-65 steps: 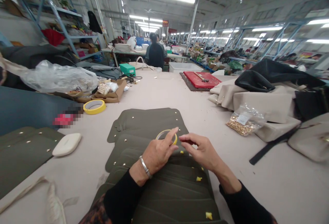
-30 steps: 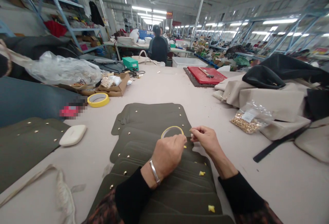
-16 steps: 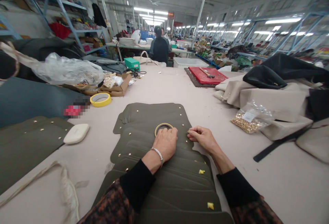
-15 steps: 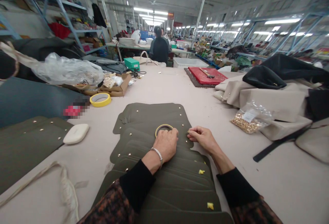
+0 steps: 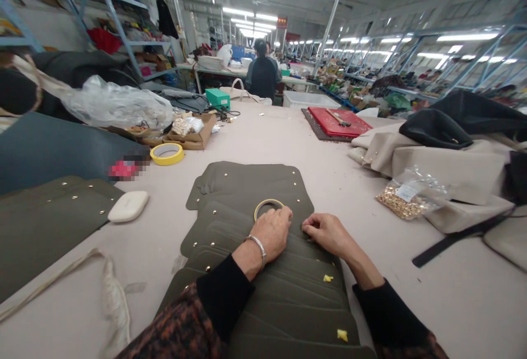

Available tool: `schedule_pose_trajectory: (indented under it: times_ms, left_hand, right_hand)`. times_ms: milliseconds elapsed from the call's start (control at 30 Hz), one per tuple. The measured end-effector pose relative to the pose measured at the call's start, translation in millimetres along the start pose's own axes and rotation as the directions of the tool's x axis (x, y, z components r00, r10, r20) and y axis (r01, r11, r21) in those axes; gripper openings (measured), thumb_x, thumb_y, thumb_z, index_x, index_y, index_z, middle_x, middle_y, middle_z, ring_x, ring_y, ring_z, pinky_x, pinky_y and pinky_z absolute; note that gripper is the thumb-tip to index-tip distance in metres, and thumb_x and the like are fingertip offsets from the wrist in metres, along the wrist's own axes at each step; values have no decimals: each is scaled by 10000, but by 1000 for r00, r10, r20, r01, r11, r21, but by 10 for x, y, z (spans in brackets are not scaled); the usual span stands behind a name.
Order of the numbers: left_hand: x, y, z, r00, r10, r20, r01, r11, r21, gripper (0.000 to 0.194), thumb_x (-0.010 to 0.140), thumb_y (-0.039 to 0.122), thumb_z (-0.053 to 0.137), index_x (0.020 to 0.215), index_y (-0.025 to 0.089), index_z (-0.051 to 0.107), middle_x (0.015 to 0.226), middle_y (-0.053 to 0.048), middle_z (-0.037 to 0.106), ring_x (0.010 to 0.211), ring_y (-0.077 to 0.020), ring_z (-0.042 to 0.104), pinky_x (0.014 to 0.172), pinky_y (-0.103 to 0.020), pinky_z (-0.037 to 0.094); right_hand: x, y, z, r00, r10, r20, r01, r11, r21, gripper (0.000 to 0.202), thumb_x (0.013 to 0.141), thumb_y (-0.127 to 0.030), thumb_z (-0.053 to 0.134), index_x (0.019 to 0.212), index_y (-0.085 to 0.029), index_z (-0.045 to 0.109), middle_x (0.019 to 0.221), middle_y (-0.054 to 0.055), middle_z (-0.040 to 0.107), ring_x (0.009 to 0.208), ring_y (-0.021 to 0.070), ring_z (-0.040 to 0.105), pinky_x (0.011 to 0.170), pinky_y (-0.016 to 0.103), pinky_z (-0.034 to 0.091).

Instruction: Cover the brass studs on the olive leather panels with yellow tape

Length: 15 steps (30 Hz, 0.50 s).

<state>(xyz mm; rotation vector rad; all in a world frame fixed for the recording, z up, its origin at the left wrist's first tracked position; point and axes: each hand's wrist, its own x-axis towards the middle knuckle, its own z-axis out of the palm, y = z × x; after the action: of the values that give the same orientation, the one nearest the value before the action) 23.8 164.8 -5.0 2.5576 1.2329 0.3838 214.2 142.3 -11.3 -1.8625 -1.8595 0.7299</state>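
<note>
Several dark olive panels [image 5: 247, 183] with small gold studs lie overlapped in a stack in front of me. My left hand [image 5: 269, 233] rests over the stack, its fingers closed on a roll of yellow tape [image 5: 258, 207] that stands partly hidden behind them. At the right edge of the panels, my right hand [image 5: 328, 234] has thumb and forefinger pinched together. What lies between those fingertips is too small to make out. Crumpled yellow tape bits [image 5: 342, 335] stick to the lower panels.
Another yellow tape roll [image 5: 167, 154] and a cream rounded case [image 5: 128, 206] lie to the left. On the right are a bag of gold studs [image 5: 397, 200] and beige bag pieces [image 5: 448, 167]. A hammer [image 5: 338, 118] lies on a red board [image 5: 319, 123]. A person [image 5: 263, 76] sits beyond.
My right hand has moved slightly toward me along the panel edge and now covers a stud that showed before. My left hand keeps its hold on the tape roll. The view has shifted slightly.
</note>
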Motion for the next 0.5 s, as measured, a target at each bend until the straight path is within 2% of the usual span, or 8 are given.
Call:
schedule_pose_trajectory:
  times_ms: [100, 167, 267, 333, 400, 500]
  left_hand:
    - [3, 3, -3, 1000, -5, 9, 5, 1000, 2, 130, 909, 193, 422, 1026, 187, 479, 916, -58, 624, 857, -210, 581, 745, -315, 464]
    - [-1, 5, -20, 1000, -12, 17, 12, 1000, 1, 126, 919, 214, 411, 1014, 190, 491, 898, -58, 625, 841, -210, 586, 729, -312, 465]
    - [-11, 7, -52, 999, -29, 27, 29, 1000, -3, 135, 931, 221, 388, 997, 192, 502, 885, -59, 628, 842, -208, 592, 723, -305, 463]
    - [-10, 5, -65, 999, -40, 32, 40, 999, -4, 140, 932, 214, 379, 982, 192, 508, 877, -57, 632, 845, -204, 592, 725, -299, 460]
    - [-5, 5, -70, 999, -37, 25, 37, 999, -7, 148, 933, 209, 372, 970, 191, 514, 870, -56, 633, 845, -201, 591, 730, -295, 457]
    - [-19, 21, -73, 1000, -6, 7, 6, 999, -36, 182, 930, 192, 348, 963, 184, 526, 862, -63, 634, 833, -197, 592, 735, -294, 452]
  right_hand:
    - [13, -46, -8, 999, -34, -13, 32, 991, -133, 152, 755, -219, 531, 708, -180, 670, 660, 13, 676, 626, 147, 608, 584, 233, 389]
    - [2, -49, -26, 999, -36, -34, 29, 982, -186, 154, 761, -233, 562, 851, -182, 676, 658, 9, 670, 633, 156, 610, 590, 239, 386]
    - [-45, -6, -68, 991, -45, -125, 16, 974, -224, 369, 769, -300, 614, 1115, -173, 594, 629, -8, 650, 604, 166, 603, 583, 248, 390]
    - [-81, 38, -93, 974, -130, -184, 87, 971, -221, 291, 809, -311, 585, 1065, -174, 604, 668, 1, 654, 621, 162, 604, 609, 256, 410]
    - [-117, 63, -104, 943, -277, -185, 233, 945, -228, 155, 856, -260, 521, 926, -179, 633, 754, 27, 660, 687, 157, 610, 663, 261, 434]
    - [-196, 4, -94, 889, -456, -51, 411, 840, -354, 172, 862, -152, 471, 867, -176, 641, 826, 55, 646, 768, 161, 604, 716, 260, 455]
